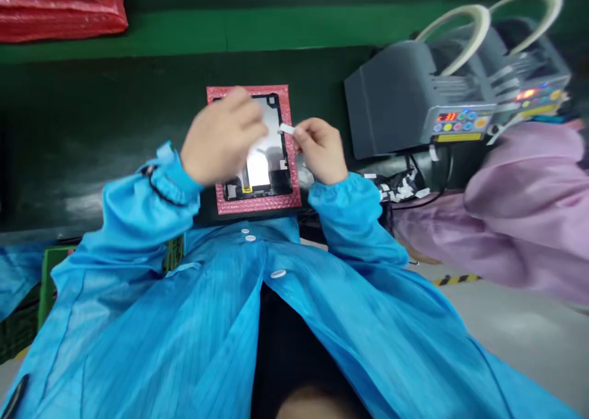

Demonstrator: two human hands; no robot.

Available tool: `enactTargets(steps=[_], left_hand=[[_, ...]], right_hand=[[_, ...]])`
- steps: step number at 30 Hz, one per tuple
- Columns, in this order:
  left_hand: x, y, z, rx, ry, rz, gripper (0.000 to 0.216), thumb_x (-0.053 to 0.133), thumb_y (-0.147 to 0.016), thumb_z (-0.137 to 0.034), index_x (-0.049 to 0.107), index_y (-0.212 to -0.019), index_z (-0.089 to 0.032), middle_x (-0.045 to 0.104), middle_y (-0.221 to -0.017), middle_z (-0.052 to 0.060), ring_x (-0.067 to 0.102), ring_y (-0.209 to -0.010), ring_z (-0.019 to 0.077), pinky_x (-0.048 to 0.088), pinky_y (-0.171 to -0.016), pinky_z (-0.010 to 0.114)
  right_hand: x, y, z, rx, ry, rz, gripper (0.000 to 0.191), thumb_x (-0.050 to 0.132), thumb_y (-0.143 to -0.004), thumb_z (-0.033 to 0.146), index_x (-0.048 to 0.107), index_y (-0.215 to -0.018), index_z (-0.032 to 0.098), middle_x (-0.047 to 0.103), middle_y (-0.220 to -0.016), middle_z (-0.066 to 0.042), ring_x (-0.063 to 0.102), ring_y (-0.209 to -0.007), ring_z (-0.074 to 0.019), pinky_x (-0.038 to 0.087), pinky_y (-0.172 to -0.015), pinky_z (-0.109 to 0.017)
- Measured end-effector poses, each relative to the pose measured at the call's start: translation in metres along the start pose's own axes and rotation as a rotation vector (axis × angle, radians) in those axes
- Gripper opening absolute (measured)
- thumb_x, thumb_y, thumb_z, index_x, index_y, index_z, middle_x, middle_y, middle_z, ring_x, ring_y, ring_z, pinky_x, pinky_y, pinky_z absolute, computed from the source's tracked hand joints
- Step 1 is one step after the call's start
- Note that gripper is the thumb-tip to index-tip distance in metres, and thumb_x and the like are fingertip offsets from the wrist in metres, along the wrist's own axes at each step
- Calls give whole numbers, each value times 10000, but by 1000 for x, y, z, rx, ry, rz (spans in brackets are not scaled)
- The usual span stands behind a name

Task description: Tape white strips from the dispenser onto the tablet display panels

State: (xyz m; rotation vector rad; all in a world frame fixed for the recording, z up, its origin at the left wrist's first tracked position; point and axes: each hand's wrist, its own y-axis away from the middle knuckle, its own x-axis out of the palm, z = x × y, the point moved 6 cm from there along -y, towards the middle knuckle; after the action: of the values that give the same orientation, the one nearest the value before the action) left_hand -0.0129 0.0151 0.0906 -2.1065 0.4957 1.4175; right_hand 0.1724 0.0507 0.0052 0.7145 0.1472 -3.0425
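A black-framed panel [271,161] with a shiny inner face lies on a pink bubble-wrap sheet [257,203] on the dark bench. My left hand [223,138] hovers over the panel's upper left, blurred by motion, its fingers curled. My right hand [321,149] sits at the panel's right edge and pinches a small white strip of tape [287,129] between thumb and fingers. Both arms wear blue sleeves.
Two grey tape dispenser machines [414,94] with white tape loops and lit displays stand at the right. Cut white tape pieces [402,189] lie in front of them. A person's pink sleeve [515,216] reaches in at right. Red bags [59,5] sit top left. A green crate [50,272] is lower left.
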Motion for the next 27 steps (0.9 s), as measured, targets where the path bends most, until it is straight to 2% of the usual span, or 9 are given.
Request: enactTargets(steps=[1,3,6,9,12,16,20,23,27], left_hand=[[15,-12,27,-3,-103,61,369,380,-950,-197,738,-1028,-153,695,-1112,111,527,-1086,295,443,-935,464],[40,-23,77,-110,-141,117,357,408,-925,-136,722,-1096,-142,686,-1178,86,470,-1145,292,423,-972,462],[62,-20,113,-173,26,79,296,459,-916,-171,714,-1066,-182,689,-1139,59,454,-1163,242,382,-1048,421],[72,-13,116,-184,185,11,259,481,-894,-183,725,-978,-206,683,-1100,86,481,-1189,283,368,-1047,479],[77,-12,110,-193,225,3,237,488,-898,-206,714,-967,-213,671,-1096,108,486,-1214,318,371,-1019,516],[86,-16,100,-187,213,84,246,530,-929,-323,674,-1093,-209,622,-1231,107,430,-1273,311,320,-1057,522],[98,-18,94,-163,179,203,415,649,-880,-485,613,-1179,-200,563,-1351,77,352,-1317,280,197,-1132,542],[96,-19,94,-165,249,177,517,659,-841,-600,588,-1143,-187,597,-1301,51,357,-1289,231,125,-1168,530],[90,-19,93,-180,300,156,532,604,-834,-685,591,-1056,-201,638,-1205,32,392,-1246,206,152,-1167,509]], right_hand=[[17,-14,-3,23,31,74,251,575,-889,345,508,-692,203,481,-586,41,482,-565,-104,428,-634,-272],[43,-38,-9,71,100,174,230,586,-881,270,510,-676,200,504,-601,33,514,-622,-119,449,-704,-284],[64,-57,-11,128,232,243,208,558,-874,193,526,-669,198,554,-638,6,569,-734,-157,461,-790,-310],[70,-61,-10,145,365,264,185,546,-861,182,547,-677,196,600,-695,-24,591,-828,-197,462,-843,-346],[71,-61,-9,117,440,269,162,549,-855,200,576,-695,194,628,-747,-44,597,-908,-225,452,-901,-378],[72,-61,-5,130,518,290,160,523,-872,206,614,-743,186,643,-808,-63,611,-970,-249,432,-953,-416],[75,-58,7,167,650,354,185,482,-914,204,648,-849,160,658,-892,-89,640,-1000,-276,441,-955,-438],[76,-55,14,141,741,389,223,443,-947,220,647,-911,137,663,-939,-121,647,-1019,-295,454,-945,-452],[68,-54,8,176,715,217,303,578,-888,414,605,-946,118,634,-959,-160,601,-1082,-347,443,-953,-513]])
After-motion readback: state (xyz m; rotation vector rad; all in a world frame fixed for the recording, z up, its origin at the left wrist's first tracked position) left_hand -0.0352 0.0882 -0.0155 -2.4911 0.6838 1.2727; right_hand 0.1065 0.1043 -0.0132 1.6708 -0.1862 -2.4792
